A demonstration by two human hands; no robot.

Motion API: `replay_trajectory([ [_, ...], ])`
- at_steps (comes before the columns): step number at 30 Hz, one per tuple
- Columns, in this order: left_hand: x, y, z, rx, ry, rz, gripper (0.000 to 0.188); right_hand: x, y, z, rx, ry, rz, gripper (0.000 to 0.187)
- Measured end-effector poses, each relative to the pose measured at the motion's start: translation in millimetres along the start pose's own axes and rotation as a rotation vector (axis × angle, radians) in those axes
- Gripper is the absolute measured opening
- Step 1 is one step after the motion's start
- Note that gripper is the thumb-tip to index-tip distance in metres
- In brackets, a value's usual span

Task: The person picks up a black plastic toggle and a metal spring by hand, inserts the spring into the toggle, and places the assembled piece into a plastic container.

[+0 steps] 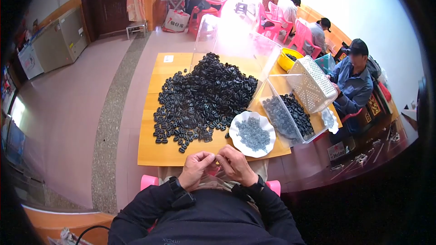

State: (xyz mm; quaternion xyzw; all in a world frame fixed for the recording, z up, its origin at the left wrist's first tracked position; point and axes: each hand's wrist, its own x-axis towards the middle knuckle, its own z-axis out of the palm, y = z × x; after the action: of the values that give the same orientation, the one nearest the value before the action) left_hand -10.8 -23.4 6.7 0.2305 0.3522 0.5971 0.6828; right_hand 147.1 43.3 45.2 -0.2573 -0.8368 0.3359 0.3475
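My left hand (195, 168) and my right hand (237, 165) meet just off the front edge of the wooden table (151, 149). Thumbs and fingers of both are pinched together, almost touching. Whatever sits between the fingertips is too small to make out. Beyond them spreads a large heap of small black plastic pieces with holes (213, 93), loose pieces scattered along its left and near sides. Closest to my right hand stands a white scalloped plate (236, 147), which carries a pile of small clear greyish pieces (254, 134).
A clear plastic bin (320, 132) with more black pieces stands right of the plate. Behind it are a white perforated basket (313, 84) and a yellow bowl (284, 62). A person in a blue shirt (356, 84) sits at the right; others sit on pink chairs farther back.
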Motion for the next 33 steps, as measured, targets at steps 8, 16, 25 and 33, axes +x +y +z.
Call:
replay_trajectory([
  [8, 2, -1, -1, 0.061, 0.005, -0.004, 0.017, 0, -2, -2, -0.016, -0.026, 0.015, 0.008],
  [16, 1, -2, 0, 0.008, 0.050, -0.028, 0.015, -5, -1, -3, -0.070, -0.010, -0.063, 0.006],
  [25, 4, 4, 0, -0.004, 0.064, -0.097, 0.017, 2, 30, -69, -0.776, 0.293, 0.126, 0.005],
  [33, 2, 4, 2, -0.003, 0.041, -0.152, 0.016, -6, 49, -81, -0.524, 0.270, 0.203, 0.010],
])
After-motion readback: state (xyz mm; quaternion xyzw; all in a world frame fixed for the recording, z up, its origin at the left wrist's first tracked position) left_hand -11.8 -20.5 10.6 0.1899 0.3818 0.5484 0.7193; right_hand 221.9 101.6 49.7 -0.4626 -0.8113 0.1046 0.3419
